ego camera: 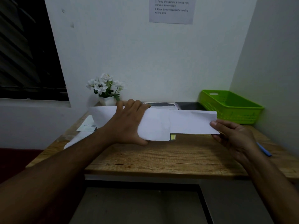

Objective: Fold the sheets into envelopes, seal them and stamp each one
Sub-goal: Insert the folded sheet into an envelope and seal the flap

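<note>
Sheet (186, 122) of white paper, folded into a long strip, held up just left of a green basket (229, 107) and in front of it, over a wooden counter (161, 156). I cannot tell whether its lower edge touches the wood. Its long axis runs left to right, level with the counter's front edge.

The left hand (129, 122) grips the strip far from the basket: its fingers (134, 104) curl over the top edge and the thumb hooks under the bottom edge. The right hand (233, 135) pinches the end nearest the basket, thumb on the front face and the other fingers behind. Both hands are grasping it, one towards each end, with a bare stretch of paper between them.

The paper is softly creased. Its bottom edge is stepped — deeper by the left hand, shallower towards the right hand. A further flap shows beyond the left hand.

The next fold probably turns on the basket-side end, which the right hand already holds, while the left hand steadies the rest.

A blue pen (263, 149) lies on the counter in front of the basket.
</note>
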`<state>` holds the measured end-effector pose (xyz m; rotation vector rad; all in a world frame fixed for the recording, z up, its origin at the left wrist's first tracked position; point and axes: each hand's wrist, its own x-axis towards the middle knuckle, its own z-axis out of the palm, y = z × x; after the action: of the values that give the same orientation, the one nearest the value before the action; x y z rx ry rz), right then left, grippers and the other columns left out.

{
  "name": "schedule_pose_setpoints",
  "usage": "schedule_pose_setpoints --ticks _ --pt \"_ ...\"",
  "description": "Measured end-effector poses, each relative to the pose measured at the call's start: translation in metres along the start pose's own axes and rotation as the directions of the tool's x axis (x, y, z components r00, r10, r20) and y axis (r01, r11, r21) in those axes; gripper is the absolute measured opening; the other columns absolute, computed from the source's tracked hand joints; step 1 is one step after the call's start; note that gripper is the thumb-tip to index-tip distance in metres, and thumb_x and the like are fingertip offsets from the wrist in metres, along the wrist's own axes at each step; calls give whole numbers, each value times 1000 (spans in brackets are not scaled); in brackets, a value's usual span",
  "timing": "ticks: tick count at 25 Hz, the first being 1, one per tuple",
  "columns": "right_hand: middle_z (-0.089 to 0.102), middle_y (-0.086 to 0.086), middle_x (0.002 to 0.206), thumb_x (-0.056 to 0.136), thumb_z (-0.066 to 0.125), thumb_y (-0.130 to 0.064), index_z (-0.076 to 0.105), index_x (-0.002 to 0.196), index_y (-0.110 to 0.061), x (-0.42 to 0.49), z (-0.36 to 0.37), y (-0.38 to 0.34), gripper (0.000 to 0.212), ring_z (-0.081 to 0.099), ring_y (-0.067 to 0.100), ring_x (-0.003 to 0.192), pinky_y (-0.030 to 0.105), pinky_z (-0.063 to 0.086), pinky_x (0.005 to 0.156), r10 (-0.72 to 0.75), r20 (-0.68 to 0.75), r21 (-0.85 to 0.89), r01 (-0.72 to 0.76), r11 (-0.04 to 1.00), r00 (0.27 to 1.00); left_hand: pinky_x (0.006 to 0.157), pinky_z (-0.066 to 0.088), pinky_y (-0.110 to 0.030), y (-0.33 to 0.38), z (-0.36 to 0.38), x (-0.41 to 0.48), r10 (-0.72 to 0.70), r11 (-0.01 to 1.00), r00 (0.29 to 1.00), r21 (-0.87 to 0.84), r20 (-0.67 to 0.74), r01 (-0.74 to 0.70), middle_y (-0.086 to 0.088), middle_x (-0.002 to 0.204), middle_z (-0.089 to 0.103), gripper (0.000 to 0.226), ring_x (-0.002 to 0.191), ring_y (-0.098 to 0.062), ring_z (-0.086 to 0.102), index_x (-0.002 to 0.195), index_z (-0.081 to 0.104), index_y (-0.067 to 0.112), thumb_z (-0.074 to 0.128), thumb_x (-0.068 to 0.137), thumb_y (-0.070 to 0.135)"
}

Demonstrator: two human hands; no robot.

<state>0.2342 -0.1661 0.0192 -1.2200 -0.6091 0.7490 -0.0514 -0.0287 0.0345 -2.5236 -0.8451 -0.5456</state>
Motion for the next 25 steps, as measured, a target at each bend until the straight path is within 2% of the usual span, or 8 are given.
schedule_pose_setpoints --ticks 5,10,15,19,21,25 --pt "72 3 91 75 75 -8 69 90 -12 -5 10 2 17 69 10 74 18 54 52 -28 49 -13 28 1000 998 88 28 -40 9 -1 4 -5 1000 1000 9 0 5 -1 119 44 108 107 -18 37 136 34 16 52 51 80" --pt "72 3 89 73 77 -12 70 87 -13 -12 19 6 16 65 17 76 21 57 53 -5 76 -65 10 998 997 95 28 -40 13 1 6 1 1000 1000 2 24 -1 -2 123 43 109 113 -21 38 138 33 14 50 52 79" --pt "71 4 81 76 75 -8 72 89 -10 -18 29 14 14 65 10 62 19 55 52 11 126 -79 -1 997 992 96 28 -41 21 0 10 0 1000 1000 8 -1 0 -3 120 44 108 111 -22 40 136 35 13 49 52 78" --pt "74 9 92 77 75 -7 73 96 -7 -23 34 13 19 69 18 73 20 55 52 25 162 -107 -8 994 986 96 27 -42 24 1 10 1 1000 1000 9 -9 -1 -3 119 43 106 111 -22 39 136 36 12 50 52 76" --pt "76 5 92 76 76 -11 74 97 -10 -24 36 12 21 72 14 72 20 52 50 24 161 -160 2 987 987 97 26 -41 25 2 11 0 1000 1000 15 -7 0 -4 120 43 107 111 -22 39 136 36 12 51 52 76" --pt "72 -8 91 75 79 -23 76 92 -21 -24 43 13 18 61 11 80 28 42 62 -2 147 -305 47 951 989 98 28 -45 29 6 12 -5 999 1000 37 -2 5 -4 123 44 108 115 -24 40 137 35 13 52 52 78"
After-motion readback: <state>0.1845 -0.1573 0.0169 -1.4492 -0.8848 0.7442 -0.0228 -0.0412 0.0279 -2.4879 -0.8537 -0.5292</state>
